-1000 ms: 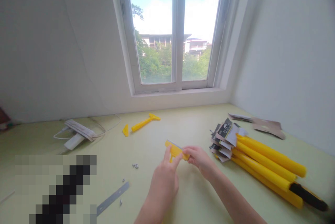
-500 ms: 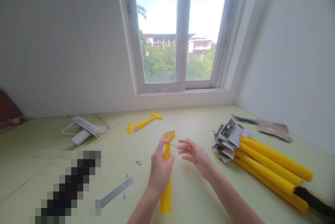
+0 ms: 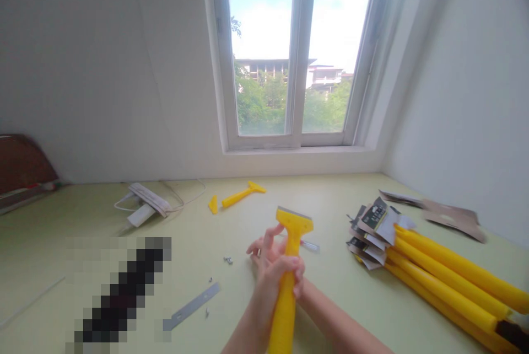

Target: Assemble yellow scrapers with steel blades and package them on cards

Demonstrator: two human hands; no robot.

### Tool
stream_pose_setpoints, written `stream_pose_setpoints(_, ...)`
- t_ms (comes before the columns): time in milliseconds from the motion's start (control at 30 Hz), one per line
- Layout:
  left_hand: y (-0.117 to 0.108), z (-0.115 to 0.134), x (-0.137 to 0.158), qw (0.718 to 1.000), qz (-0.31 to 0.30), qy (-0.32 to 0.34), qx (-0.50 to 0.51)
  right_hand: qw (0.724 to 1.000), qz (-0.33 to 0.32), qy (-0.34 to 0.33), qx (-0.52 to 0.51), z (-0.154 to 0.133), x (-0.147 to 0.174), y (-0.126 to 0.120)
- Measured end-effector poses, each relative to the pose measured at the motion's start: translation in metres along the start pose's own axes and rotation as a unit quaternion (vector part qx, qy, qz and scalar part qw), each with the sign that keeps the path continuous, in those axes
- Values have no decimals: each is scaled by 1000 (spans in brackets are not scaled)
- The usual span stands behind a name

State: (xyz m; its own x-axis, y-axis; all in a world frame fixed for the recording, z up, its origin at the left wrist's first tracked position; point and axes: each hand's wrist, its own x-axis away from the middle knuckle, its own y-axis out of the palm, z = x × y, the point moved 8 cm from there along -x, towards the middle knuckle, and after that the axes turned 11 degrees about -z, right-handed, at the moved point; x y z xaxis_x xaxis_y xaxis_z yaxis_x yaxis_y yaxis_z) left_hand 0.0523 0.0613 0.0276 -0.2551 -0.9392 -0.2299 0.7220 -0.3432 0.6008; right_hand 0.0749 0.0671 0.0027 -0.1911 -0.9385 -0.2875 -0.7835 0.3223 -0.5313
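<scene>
My left hand point(image 3: 273, 282) is closed around the handle of a yellow scraper point(image 3: 293, 238), which stands tilted with its wide head up and a thin metal blade edge along the top. Behind it, my right hand point(image 3: 261, 250) reaches across to the left, partly covered by my left hand; its visible fingers are apart and I see nothing in them. A small screwdriver with a clear handle point(image 3: 311, 246) lies on the table just beyond the scraper. To the left are a flat metal blade point(image 3: 196, 304) and several small screws point(image 3: 228, 260).
Several packaged yellow scrapers point(image 3: 446, 277) lie in a pile at the right, near brown card pieces point(image 3: 452, 219). Another yellow scraper point(image 3: 237, 197) and a small yellow piece point(image 3: 212, 204) lie at the back. A power strip point(image 3: 149, 199) with cables sits at back left.
My left hand has turned the scraper so its wide head faces me. My right hand has moved left, behind my left hand. The view has shifted slightly left.
</scene>
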Motion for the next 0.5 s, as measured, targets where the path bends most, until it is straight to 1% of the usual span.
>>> stream_pose_setpoints(33,3,-5,1,1000,-3,-15,2,996,76,43,3,2,8,-9)
stream_pose_setpoints(100,5,-11,2,999,-11,-36,6,967,223,119,2,7,25,-30)
stream_pose_setpoints(133,5,-13,2,999,-18,-44,8,952,271,142,-6,8,32,-37)
stream_pose_setpoints(167,5,-13,2,998,-24,-48,13,945,289,150,-23,9,34,-40)
stream_pose_setpoints(233,2,-13,1,998,-30,-52,21,945,279,155,-73,12,32,-39)
stream_pose_setpoints(300,-2,-12,1,998,-24,-50,33,947,238,169,-133,17,29,-31)
stream_pose_setpoints(400,-5,-12,0,997,-22,-47,62,940,169,194,-223,23,25,-13)
stream_pose_setpoints(500,-5,-12,0,995,-23,-53,80,933,126,180,-286,21,21,-1)
